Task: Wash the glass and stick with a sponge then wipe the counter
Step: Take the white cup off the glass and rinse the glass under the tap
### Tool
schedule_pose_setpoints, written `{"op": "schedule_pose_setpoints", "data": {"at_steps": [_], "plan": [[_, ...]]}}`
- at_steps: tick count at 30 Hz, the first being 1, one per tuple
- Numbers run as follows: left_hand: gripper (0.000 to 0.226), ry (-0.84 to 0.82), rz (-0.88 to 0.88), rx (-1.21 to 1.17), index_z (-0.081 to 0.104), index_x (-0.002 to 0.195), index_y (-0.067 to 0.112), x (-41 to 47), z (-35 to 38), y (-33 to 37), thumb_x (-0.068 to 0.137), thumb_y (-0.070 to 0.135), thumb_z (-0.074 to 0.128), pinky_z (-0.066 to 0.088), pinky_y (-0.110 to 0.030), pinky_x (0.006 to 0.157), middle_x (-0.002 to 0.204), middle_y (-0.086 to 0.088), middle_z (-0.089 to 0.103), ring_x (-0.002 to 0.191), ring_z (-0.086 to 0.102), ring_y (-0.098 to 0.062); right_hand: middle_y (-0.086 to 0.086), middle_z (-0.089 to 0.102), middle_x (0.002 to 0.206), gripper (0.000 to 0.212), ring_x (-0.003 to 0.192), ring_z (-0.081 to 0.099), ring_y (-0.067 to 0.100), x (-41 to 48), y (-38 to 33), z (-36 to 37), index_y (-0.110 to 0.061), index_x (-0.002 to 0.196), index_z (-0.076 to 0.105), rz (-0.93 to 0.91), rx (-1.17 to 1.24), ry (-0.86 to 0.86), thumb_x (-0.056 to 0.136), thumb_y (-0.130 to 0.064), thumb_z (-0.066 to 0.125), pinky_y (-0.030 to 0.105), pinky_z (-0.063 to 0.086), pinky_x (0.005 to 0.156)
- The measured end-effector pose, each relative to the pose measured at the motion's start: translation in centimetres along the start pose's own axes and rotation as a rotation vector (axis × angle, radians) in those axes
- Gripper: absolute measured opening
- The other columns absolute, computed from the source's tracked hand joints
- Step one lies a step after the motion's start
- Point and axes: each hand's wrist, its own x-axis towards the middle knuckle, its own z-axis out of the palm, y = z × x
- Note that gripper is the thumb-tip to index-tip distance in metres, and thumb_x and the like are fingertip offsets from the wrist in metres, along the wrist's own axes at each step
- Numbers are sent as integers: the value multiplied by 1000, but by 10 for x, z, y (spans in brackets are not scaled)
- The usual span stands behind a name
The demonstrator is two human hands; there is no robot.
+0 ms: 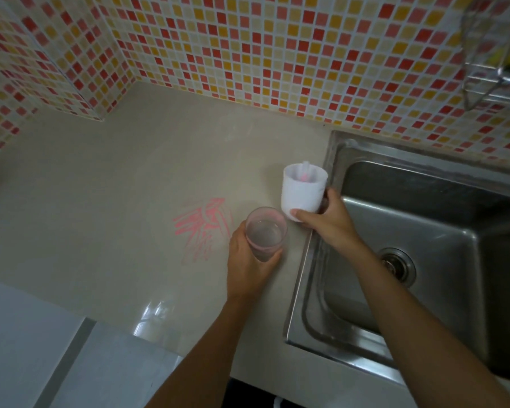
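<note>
KITCHEN CLEAN-UP: Pink streaks (203, 228) mark the pale worktop (115, 187) at centre frame, just left of the person's hands. The left grip (248, 260) wraps round a clear glass (266, 234) with a pink film near its rim. Whether the glass stands on the worktop or hangs just above it cannot be told. To its upper right, the right grip (327, 219) closes round the lower part of a white cup (302, 195) beside the sink's edge, and the stick (304, 172) pokes up inside the cup. The steel sink (442, 290) fills the right of the frame, with a drain (396, 265) in its floor. At upper right a wire rack (483, 69) holds something yellow, too blurred to name.

The step in hand appears to be bringing glass and cup across to the sink for washing. Doing it well likely means keeping the glass level so that any residue stays inside. The cup should tip only once it is over the basin, so the stick drops there and not on the worktop. Both should also be kept clear of the steel rim.
</note>
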Motion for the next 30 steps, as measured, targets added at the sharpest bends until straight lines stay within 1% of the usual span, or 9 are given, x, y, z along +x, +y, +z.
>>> {"op": "schedule_pose_setpoints", "data": {"at_steps": [5,8,12,15,17,20,25,27,30], "plan": [[75,17,45,-54,41,126,43,1,-1,5,67,32,86,30,0,94,120,29,50,114,49,12,-11,57,127,85,114,56,1,-1,8,9,-32,130,42,-167,-134,-23,59,-32,89,24,48,93],[76,10,48,-52,39,126,49,1,-2,5,67,39,84,29,0,95,122,33,47,116,46,14,-15,55,130,86,118,53,2,1,6,12,-30,133,42,-222,-203,-25,60,-35,88,29,46,98],[79,10,39,-55,43,132,35,1,-4,6,65,43,84,35,-13,100,129,21,52,120,49,2,-9,49,140,96,128,47,7,2,5,9,-31,141,33,-260,-275,-70,62,-36,88,39,41,106],[78,21,32,-51,45,131,32,1,-6,12,65,41,85,38,-17,100,128,17,54,118,51,-1,-3,29,155,107,139,32,12,-24,12,-9,-29,151,12,-183,-362,27,70,-35,82,37,32,112],[75,11,46,-58,47,128,30,-1,-7,13,65,37,86,42,-22,100,124,15,55,116,53,-3,-2,26,156,97,141,29,15,-56,30,-28,-27,152,11,-148,-438,107,79,-37,74,38,30,113],[74,-59,49,-58,45,127,31,-10,-8,18,66,35,86,45,-26,100,124,13,53,114,52,-2,1,23,157,83,142,25,19,-115,63,-59,-22,152,14,-63,-589,64,87,-44,62,32,23,111],[74,-216,142,-52,38,118,46,-50,12,45,67,27,87,36,-1,93,117,29,45,110,47,18,7,27,156,83,142,26,23,-185,118,-128,-16,151,21,95,-785,96,84,-63,37,40,26,115],[77,-304,184,-50,39,120,41,-63,28,55,66,17,88,34,1,93,118,28,44,111,43,22,6,23,157,81,144,21,23,-197,130,-147,-16,151,18,148,-808,112,87,-63,33,41,22,116],[83,-425,230,30,38,134,27,-77,54,68,67,20,86,33,-1,96,125,16,45,113,43,13,5,13,160,77,146,12,20,-196,142,-173,-16,152,10,196,-913,96,93,-57,35,38,8,118]]}}
